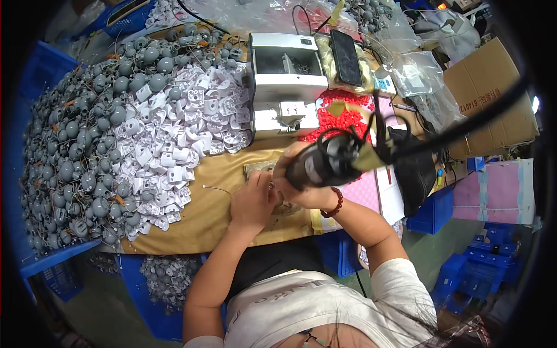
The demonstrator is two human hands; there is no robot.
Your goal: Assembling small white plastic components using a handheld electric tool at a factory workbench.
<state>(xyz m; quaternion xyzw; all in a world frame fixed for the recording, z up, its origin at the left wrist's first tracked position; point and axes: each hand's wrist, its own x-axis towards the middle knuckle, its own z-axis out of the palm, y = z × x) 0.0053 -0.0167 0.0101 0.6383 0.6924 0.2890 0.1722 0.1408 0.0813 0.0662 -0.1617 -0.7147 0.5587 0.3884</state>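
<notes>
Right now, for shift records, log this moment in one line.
left hand: beside thin cable, grip hidden; right hand: at dark cylindrical tool; white parts: piled

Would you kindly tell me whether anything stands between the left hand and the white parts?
Nothing visible blocks the way: between the left hand and the white parts are just the brown tabletop and one thin wire.

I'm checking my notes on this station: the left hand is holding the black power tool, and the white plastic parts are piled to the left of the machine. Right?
Not quite: the head view shows the right hand holding the black power tool. The white plastic parts are indeed piled left of the machine.
</notes>
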